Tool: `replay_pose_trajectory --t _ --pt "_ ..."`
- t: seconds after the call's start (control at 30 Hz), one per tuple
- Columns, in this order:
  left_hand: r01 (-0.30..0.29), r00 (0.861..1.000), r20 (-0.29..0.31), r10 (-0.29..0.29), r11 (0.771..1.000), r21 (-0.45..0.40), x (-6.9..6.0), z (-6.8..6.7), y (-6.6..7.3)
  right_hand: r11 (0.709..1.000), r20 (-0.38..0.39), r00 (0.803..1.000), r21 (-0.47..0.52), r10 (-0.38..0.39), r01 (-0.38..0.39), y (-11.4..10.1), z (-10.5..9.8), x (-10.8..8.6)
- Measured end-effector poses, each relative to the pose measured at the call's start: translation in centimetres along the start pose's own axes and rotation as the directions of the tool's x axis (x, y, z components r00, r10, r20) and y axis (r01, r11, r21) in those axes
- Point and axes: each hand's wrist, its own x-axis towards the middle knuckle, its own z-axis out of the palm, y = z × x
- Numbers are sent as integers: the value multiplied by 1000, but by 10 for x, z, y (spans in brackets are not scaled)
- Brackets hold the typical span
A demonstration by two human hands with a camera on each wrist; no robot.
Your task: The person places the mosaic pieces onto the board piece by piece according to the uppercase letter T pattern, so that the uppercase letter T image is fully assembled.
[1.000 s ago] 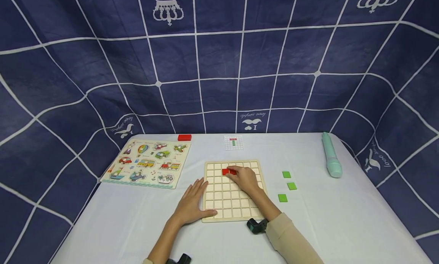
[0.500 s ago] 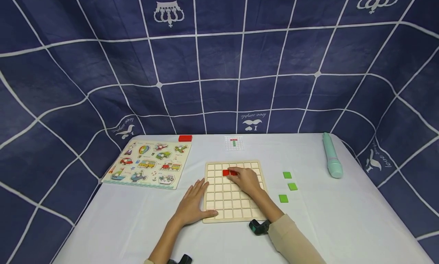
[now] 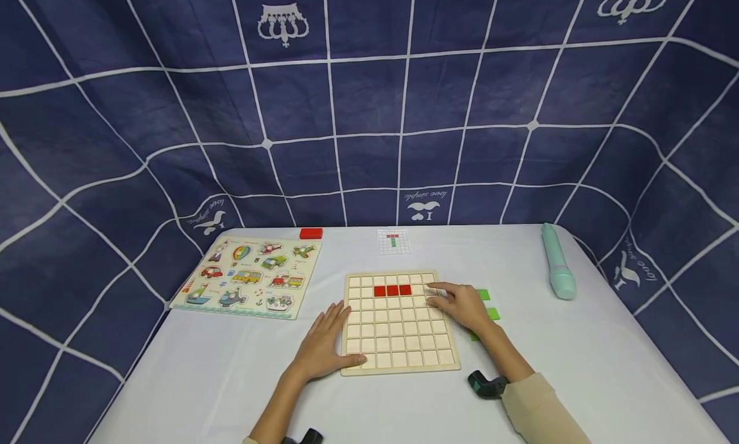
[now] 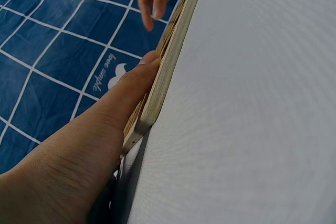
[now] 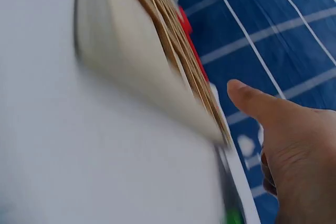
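Observation:
A square wooden grid board [image 3: 398, 329] lies on the white table, with three red tiles [image 3: 392, 290] side by side in its second row from the back. My left hand [image 3: 319, 348] rests along the board's left edge, fingers straight and the thumb on the front left corner; the left wrist view shows the thumb [image 4: 134, 80] against the rim. Over the board's right edge is my right hand [image 3: 464, 305], its thumb and index finger apart with nothing between them. Partly hidden behind it are green tiles [image 3: 484, 294] on the cloth.
A card [image 3: 394, 242] with a red and green T pattern lies behind the board. To the left sits a vehicle picture puzzle [image 3: 245, 275], with a red block [image 3: 311, 233] at its far corner. A mint-green toy microphone [image 3: 558, 264] lies at the right.
My right hand has let go of the red tile and moved right, off the row, toward the green tiles. All three red tiles are now visible. The left hand has stayed put.

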Motion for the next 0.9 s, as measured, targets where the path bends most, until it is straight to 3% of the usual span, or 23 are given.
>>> replay_pose_trajectory --t 0.23,0.4,0.9 --pt "3 1000 5 -3 1000 5 0 1 -1 998 -77 996 -55 40 -44 39 -43 -26" --pt "1 1000 1 -1 1000 0 1 1 -1 992 -127 989 -89 82 -93 59 -62 -37" --pt "-1 1000 -3 1 1000 3 0 2 -2 985 -95 986 -88 140 -148 67 -69 -40"
